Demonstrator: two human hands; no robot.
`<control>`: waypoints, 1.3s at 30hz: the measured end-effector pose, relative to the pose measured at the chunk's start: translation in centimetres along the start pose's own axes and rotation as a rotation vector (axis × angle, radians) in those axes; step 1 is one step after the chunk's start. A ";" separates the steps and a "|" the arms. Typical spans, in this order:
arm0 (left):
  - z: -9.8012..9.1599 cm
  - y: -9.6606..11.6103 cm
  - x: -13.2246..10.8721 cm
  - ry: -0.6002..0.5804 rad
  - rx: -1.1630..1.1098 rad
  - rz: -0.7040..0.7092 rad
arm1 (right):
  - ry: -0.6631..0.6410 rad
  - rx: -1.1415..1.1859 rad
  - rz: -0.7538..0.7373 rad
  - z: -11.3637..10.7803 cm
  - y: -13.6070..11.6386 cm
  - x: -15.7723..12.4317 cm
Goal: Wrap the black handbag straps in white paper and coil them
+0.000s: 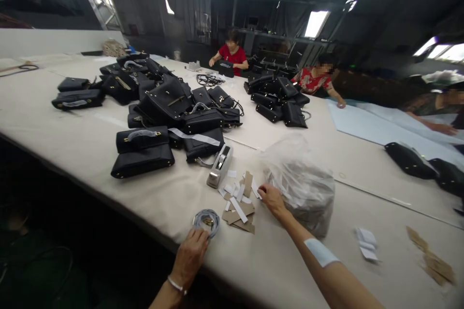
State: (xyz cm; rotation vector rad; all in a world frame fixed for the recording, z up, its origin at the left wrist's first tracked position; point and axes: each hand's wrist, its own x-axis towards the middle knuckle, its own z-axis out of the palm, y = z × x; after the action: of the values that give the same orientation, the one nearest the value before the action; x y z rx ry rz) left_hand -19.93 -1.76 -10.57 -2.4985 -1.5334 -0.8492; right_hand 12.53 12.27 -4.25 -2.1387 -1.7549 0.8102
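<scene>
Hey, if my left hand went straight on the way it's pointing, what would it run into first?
Most likely the coil of grey cord, right at the front of your left hand; whether they already touch is hard to tell. Beyond it, roughly in line, lie the loose strips.

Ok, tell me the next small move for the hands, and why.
I'd probably have the right hand draw up the white strip at its fingertips: it lies right there, at the edge of the loose strip pile, whereas the left hand is at the grey coil. Whether the strip is already pinched, I can't tell.
</scene>
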 end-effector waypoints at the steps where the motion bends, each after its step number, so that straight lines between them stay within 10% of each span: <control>1: 0.7 -0.5 -0.1 0.008 0.068 0.055 | -0.003 -0.048 0.028 0.5 -0.2 0.9; 11: 2.6 -2.1 -1.0 -0.144 0.194 0.170 | -0.059 -0.292 0.300 3.0 -0.1 3.9; 22: 3.2 -4.5 0.9 -0.168 -0.173 0.164 | -0.154 -0.174 0.304 1.8 -0.1 0.4; 28: 1.9 -4.6 3.0 -0.234 -0.538 -0.174 | 0.024 -0.176 0.283 0.0 -0.8 -2.0; 33: -0.2 -3.3 6.7 -0.345 -1.140 -0.732 | 0.157 0.009 0.177 -0.2 -2.0 -3.7; 39: -0.8 -0.9 10.2 -0.423 -1.683 -1.138 | 0.074 0.383 0.021 -0.8 -5.9 -7.4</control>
State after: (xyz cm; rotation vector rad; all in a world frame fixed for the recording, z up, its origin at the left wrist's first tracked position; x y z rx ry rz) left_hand -17.51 6.49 -4.95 -1.9746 -3.4748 -2.8220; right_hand 7.33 6.69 1.36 -1.9078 -1.4082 0.9694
